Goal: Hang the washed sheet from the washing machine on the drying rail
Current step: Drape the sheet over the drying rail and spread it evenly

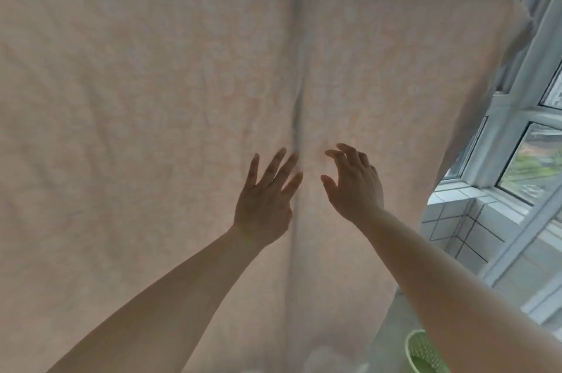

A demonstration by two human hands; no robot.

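A pale pink sheet [152, 84] hangs in front of me and fills most of the view. Its top edge is folded over a rail that the cloth hides. A vertical crease runs down its middle. My left hand [264, 199] is raised flat toward the sheet just left of the crease, fingers spread. My right hand [352, 181] is just right of the crease, fingers apart and slightly curled. Neither hand holds anything. I cannot tell whether the fingertips touch the cloth.
Windows with white frames [514, 117] stand at the right, with a tiled sill [456, 220] below them. A light green basket [422, 354] sits on the floor at the lower right. Tall buildings show above the sheet's top edge.
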